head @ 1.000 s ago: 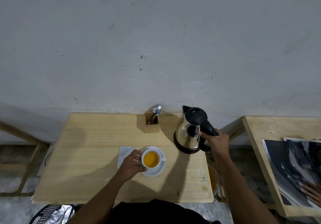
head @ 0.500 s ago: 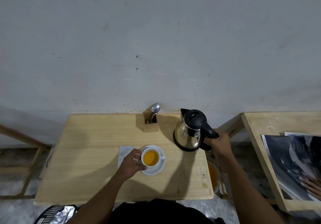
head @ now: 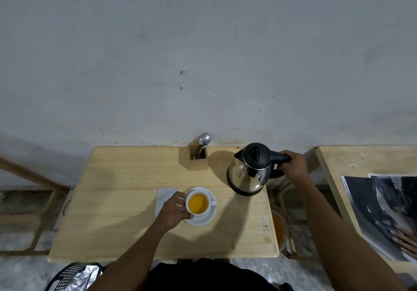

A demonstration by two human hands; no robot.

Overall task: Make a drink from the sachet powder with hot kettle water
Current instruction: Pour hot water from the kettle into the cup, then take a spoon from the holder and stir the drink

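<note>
Table (head: 112,200): kettle (head: 249,173) moved right, spout turned left.

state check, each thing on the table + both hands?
White ceramic cup: upright on saucer, holds orange liquid.
White saucer: flat on the table, under cup.
Steel kettle with black lid: upright, lid shut, on the table.
Metal spoon: standing in wooden holder.
White napkin: flat, partly under left hand.
Left hand: gripping cup.
Right hand: closed on kettle handle.
</note>
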